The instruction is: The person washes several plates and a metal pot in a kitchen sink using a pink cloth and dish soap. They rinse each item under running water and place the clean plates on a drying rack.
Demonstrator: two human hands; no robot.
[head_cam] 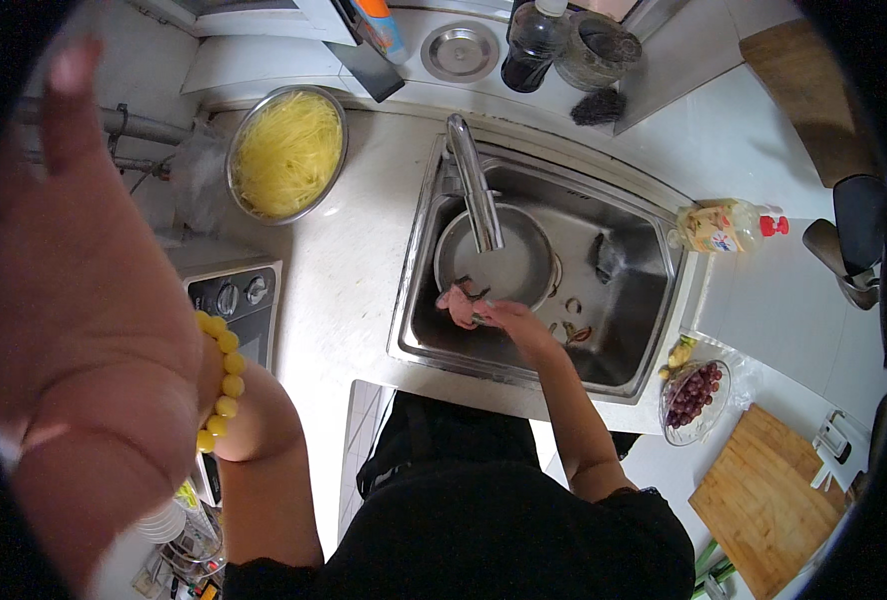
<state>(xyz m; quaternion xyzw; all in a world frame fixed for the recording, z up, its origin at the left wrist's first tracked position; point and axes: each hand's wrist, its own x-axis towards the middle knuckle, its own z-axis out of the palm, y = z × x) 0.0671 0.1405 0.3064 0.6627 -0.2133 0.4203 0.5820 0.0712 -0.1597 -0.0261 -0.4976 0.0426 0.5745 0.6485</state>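
Note:
My left hand (91, 322) is raised close to the camera at the left, its palm showing and a finger stretched up. Nothing is visible in it, though part of it runs past the picture's rim. A yellow bead bracelet (232, 386) circles that wrist. Over the steel sink (638, 300), my right hand (509, 315) grips a small pink piece of what looks like raw meat (458, 306) with dark bits. This piece hangs by the near left edge of a round metal basin (515, 255) in the sink. The chrome faucet (479, 195) reaches over the basin.
Brownish scraps (575, 331) lie on the sink floor. A metal bowl of yellow shreds (287, 156) stands on the counter at left. To the right are a dish soap bottle (721, 227), a glass bowl of grapes (695, 401) and a wooden cutting board (766, 495).

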